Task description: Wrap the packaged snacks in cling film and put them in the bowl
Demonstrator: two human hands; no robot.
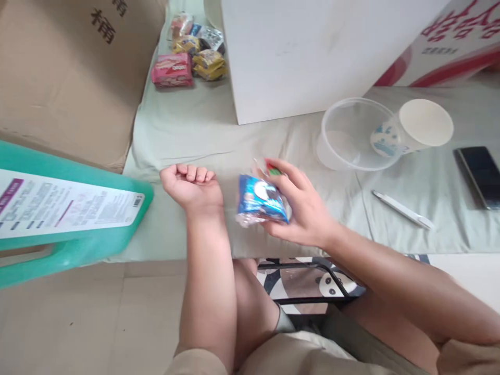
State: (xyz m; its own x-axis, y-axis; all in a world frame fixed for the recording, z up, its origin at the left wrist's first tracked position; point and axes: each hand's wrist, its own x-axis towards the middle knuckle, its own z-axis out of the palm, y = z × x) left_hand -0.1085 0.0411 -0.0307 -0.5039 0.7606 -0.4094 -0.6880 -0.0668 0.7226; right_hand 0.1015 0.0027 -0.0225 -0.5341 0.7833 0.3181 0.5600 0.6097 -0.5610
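Note:
My right hand (300, 205) is closed around a blue snack packet (261, 198) with a white patch and a clear crinkled edge. Behind that packet, a red and green wrapper (272, 167) shows under my fingers, partly hidden. To its left, my left hand (193, 187) rests palm up on the cloth with its fingers curled in and nothing visible in it. A gap of cloth separates this hand from the blue packet. Farther back lie yellow snack packets (210, 64) and a pink snack packet (172, 71), with several others behind them.
A green jug (133, 208) and a cardboard box (70, 83) stand left. A white box (297, 62) rises at the back. On the right are a clear plastic bowl (339, 156), a paper cup (425, 125), a white pen (402, 209) and a phone (479, 174).

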